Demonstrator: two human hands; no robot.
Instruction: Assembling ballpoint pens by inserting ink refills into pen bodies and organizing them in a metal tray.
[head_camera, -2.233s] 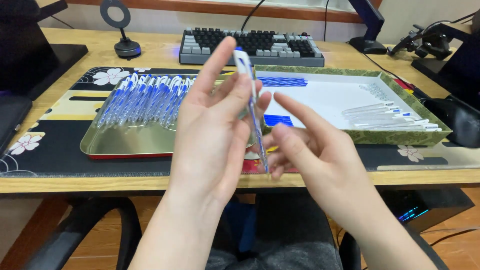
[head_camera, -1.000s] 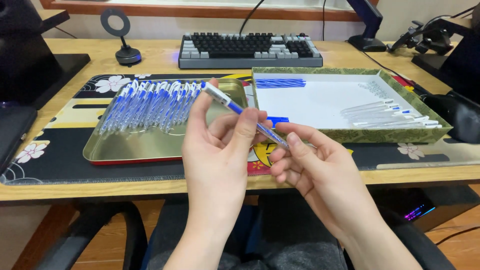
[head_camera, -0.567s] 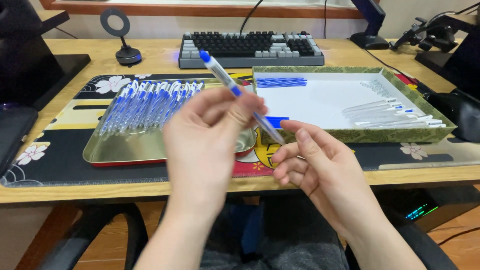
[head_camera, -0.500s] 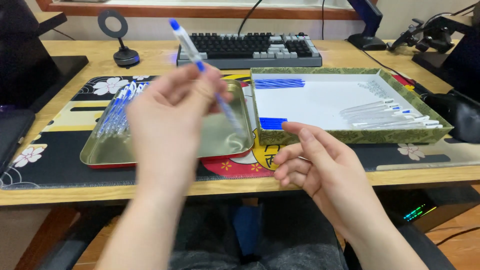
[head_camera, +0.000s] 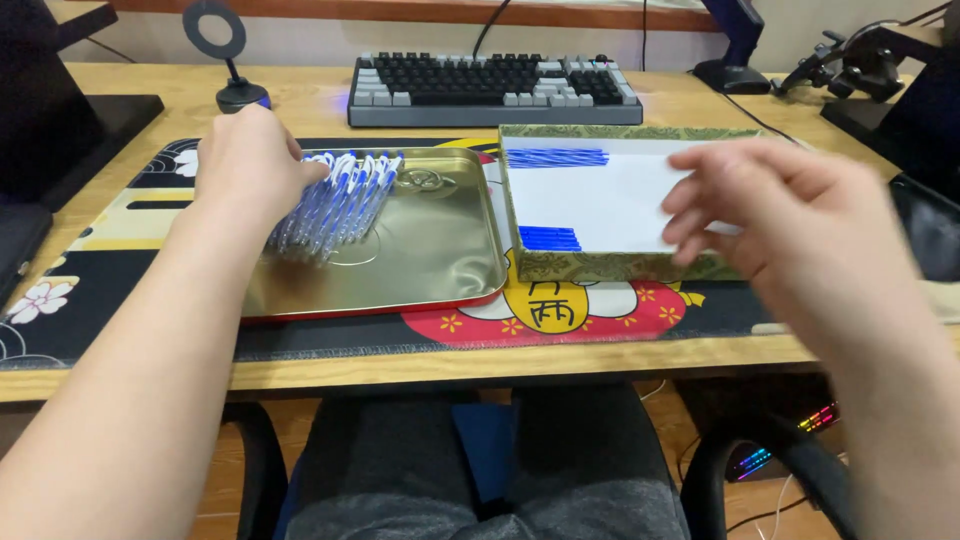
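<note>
My left hand (head_camera: 245, 160) lies knuckles-up on the far left end of a row of blue and clear pens (head_camera: 345, 200) in a gold metal tray (head_camera: 440, 260). Its curled fingers hide whatever is under them. My right hand (head_camera: 790, 225), blurred, hovers with fingers spread over the right part of a white-lined box with a green patterned rim (head_camera: 600, 265); nothing is in it. Inside the box lie two small groups of blue pen parts, one at the back (head_camera: 557, 157) and one at the front (head_camera: 548, 238).
A patterned desk mat (head_camera: 100, 290) lies under the tray and the box. A dark keyboard (head_camera: 495, 88) sits behind them, a small ring on a black stand (head_camera: 225, 60) at back left, and black gear (head_camera: 850, 60) at back right. The desk edge (head_camera: 500, 365) is close to my lap.
My left hand carried the pen it held up and leftward, then down onto the pens in the tray. My right hand let go of the pen and moved right over the box.
</note>
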